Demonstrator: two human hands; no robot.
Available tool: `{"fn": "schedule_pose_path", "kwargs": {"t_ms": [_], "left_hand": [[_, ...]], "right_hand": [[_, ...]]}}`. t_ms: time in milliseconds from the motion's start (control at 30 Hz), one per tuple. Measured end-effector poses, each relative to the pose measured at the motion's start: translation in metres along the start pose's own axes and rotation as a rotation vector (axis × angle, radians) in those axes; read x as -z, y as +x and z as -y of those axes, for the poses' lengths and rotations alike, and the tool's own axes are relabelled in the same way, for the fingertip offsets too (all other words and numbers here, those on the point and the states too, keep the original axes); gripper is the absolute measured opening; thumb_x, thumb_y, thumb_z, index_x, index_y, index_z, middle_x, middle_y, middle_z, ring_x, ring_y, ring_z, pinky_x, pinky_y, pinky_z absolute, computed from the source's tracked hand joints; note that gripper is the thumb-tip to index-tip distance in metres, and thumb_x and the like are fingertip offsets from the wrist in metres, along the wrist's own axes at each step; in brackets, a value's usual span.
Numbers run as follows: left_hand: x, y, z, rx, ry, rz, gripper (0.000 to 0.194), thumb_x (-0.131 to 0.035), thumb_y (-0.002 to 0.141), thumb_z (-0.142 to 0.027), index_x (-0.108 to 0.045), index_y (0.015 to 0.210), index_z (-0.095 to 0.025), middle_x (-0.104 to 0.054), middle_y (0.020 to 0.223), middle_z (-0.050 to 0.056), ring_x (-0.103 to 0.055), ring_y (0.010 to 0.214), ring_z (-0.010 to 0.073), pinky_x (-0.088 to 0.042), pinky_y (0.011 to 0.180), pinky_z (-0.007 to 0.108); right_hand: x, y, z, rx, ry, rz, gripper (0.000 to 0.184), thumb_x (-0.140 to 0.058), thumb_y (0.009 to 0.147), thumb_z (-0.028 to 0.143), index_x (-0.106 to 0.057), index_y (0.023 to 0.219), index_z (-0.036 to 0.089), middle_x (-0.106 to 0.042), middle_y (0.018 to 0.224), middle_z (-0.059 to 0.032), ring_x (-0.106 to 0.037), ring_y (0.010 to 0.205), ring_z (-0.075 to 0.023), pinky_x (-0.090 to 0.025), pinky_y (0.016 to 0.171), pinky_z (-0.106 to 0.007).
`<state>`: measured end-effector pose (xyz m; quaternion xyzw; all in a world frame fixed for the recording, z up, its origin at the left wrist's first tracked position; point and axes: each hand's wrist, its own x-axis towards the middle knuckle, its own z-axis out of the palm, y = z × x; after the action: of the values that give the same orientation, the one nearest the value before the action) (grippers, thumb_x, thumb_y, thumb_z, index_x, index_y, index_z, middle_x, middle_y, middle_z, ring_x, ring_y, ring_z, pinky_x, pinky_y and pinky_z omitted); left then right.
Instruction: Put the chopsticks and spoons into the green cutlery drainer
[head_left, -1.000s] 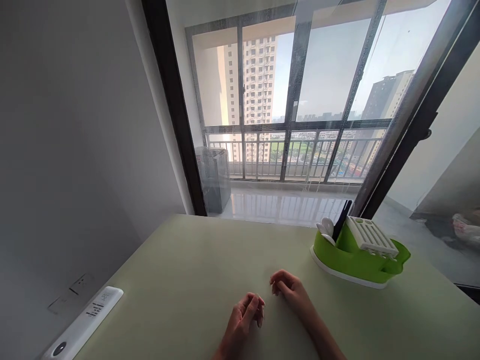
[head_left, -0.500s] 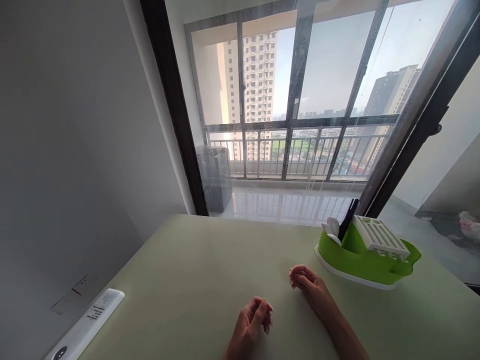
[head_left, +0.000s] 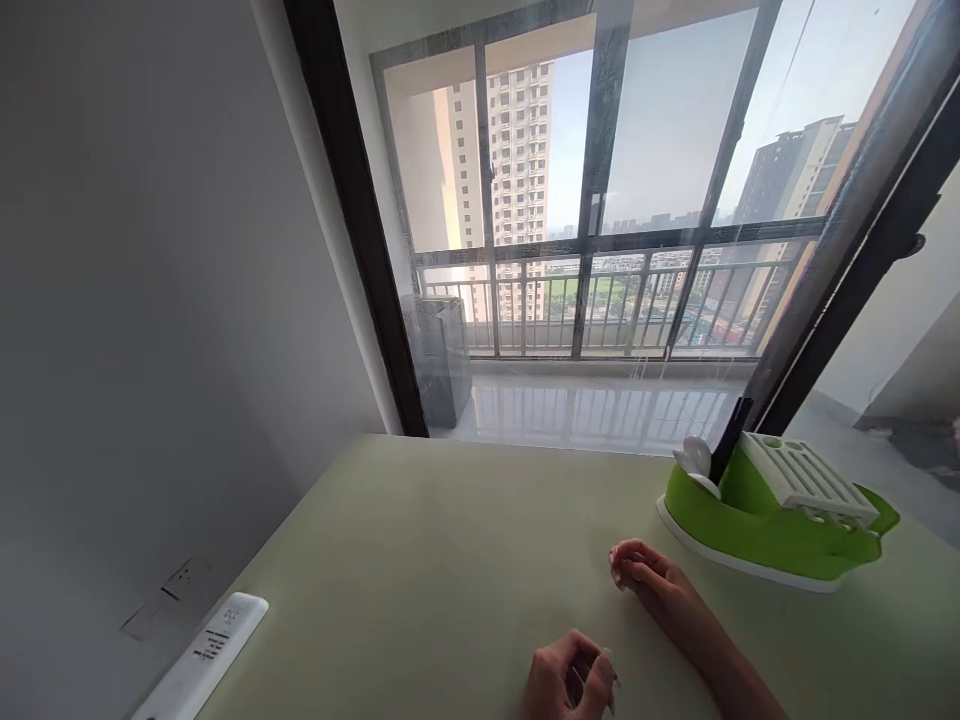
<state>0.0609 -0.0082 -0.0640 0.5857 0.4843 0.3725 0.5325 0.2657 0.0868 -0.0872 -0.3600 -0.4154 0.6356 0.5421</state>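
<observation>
Near the bottom of the head view my left hand rests over the pale green tabletop. Its fingers are loosely bent, with a gap showing between thumb and fingers and nothing visible in it. Farther forward and to the right, my right hand lies on its side, half curled and likewise holding nothing that I can see. A green and white cutlery holder stands just beyond it, apart from the fingers. White spoons and a dark upright utensil bundle stick out of its left end.
A long white device with printed text and a small display lies along the table's left edge. The grey wall with a socket rises beside it. Behind the table's far edge is a glass door, with a dark frame, facing a balcony.
My left hand has moved right and lower in the picture, and its fingers have bent differently. The camera has turned slightly left, so the holder and right hand appear farther right.
</observation>
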Motion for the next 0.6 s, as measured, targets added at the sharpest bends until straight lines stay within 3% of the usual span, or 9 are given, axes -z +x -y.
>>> {"fn": "schedule_pose_path", "kwargs": {"t_ms": [600], "left_hand": [[0.0027,-0.0019,0.0077,0.044,0.025,-0.010,0.065,-0.049,0.089,-0.079,-0.066,0.080,-0.018,-0.059,0.063,0.003,-0.047,0.055,0.0129,-0.032,0.054,0.024]], "right_hand": [[0.0016,0.0019,-0.0003,-0.026,0.047,-0.045,0.021,-0.081,0.079,0.041,-0.074,0.086,0.023,-0.067,0.089,-0.0042,-0.057,0.075,-0.0189,-0.048,0.071,-0.031]]}}
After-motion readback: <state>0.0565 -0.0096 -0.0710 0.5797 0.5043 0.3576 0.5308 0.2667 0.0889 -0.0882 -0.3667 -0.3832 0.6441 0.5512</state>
